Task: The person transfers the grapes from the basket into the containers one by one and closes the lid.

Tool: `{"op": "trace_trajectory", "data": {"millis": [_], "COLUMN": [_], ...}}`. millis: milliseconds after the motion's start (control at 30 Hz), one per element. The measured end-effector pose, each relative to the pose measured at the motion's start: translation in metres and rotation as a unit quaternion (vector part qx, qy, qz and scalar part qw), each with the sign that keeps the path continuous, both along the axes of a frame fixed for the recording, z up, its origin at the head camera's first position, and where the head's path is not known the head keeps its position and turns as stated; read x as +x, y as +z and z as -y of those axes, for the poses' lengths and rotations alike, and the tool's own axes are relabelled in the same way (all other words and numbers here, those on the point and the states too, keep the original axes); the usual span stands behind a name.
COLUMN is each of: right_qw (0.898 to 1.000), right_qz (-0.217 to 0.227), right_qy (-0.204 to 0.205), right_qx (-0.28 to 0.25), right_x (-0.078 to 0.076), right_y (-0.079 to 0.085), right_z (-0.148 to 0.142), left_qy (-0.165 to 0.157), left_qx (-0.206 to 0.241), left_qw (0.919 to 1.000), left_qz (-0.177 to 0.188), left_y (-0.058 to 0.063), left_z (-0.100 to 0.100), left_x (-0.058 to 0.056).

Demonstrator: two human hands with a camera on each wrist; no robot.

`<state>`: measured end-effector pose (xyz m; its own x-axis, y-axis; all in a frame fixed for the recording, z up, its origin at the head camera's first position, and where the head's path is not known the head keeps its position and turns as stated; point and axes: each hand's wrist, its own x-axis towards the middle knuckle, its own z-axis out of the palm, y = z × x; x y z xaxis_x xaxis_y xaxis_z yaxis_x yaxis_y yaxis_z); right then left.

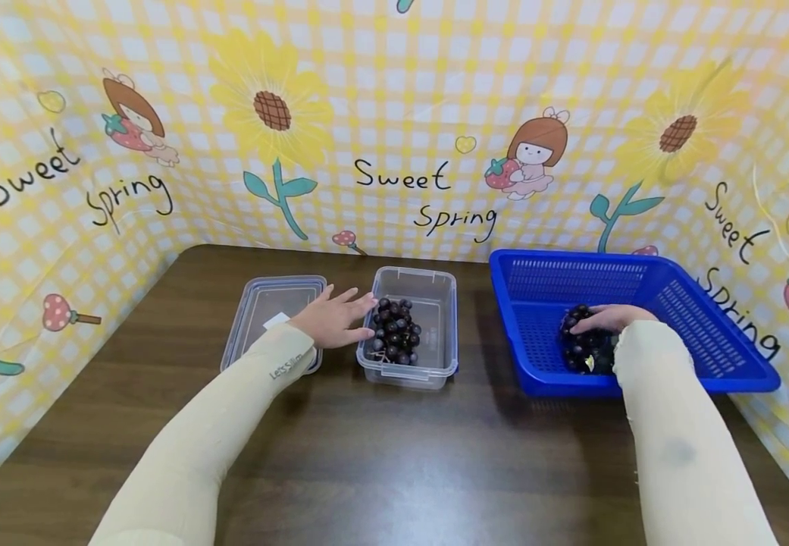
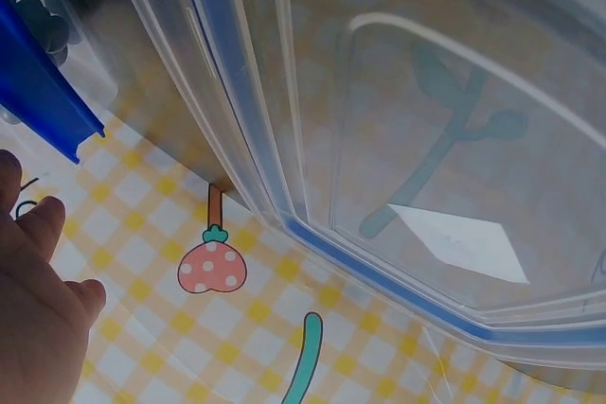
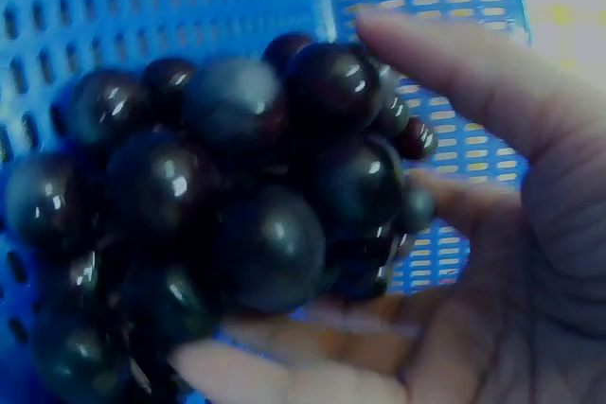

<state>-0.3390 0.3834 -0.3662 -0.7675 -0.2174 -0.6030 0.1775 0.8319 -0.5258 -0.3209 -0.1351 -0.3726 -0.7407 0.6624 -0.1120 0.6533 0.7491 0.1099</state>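
In the head view, my left hand (image 1: 334,317) has its fingers spread, fingertips at the left rim of a clear plastic container (image 1: 440,322). A bunch of dark grapes (image 1: 396,331) lies in that container's left part. My right hand (image 1: 615,318) reaches into a blue plastic basket (image 1: 520,341) and holds dark grapes (image 1: 577,349) there. Close up in the right wrist view, the thumb lies along one side of these grapes (image 3: 161,186), with fingers curled beneath them. The left wrist view catches only part of the left hand (image 2: 43,300), with nothing in its fingers.
A clear lid (image 1: 247,322) with a white label lies on the table left of the container, partly under the left wrist. The brown wooden table (image 1: 380,462) is bordered at the back and sides by a yellow checked cloth (image 1: 394,98).
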Motion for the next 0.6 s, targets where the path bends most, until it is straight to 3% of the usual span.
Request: {"op": "trace_trajectory", "data": {"millis": [133, 333, 467, 600], "right_qw": [0.999, 0.998, 0.998, 0.998], "right_qz": [-0.008, 0.008, 0.025, 0.019], "right_qy": [0.035, 0.061, 0.048, 0.011], "right_qx": [0.017, -0.007, 0.005, 0.057], "right_x": [0.015, 0.026, 0.025, 0.023], "right_y": [0.013, 0.022, 0.022, 0.02], "right_z": [0.025, 0.046, 0.058, 0.073], "left_qy": [-0.003, -0.005, -0.004, -0.001], "left_qx": [0.002, 0.002, -0.002, 0.004], "left_qw": [1.0, 0.9999, 0.9999, 0.9999], "left_qz": [-0.002, -0.01, -0.011, -0.01], "left_y": [0.001, -0.002, -0.005, -0.005], "left_z": [0.0, 0.001, 0.001, 0.002], "left_x": [0.001, -0.001, -0.002, -0.002]}}
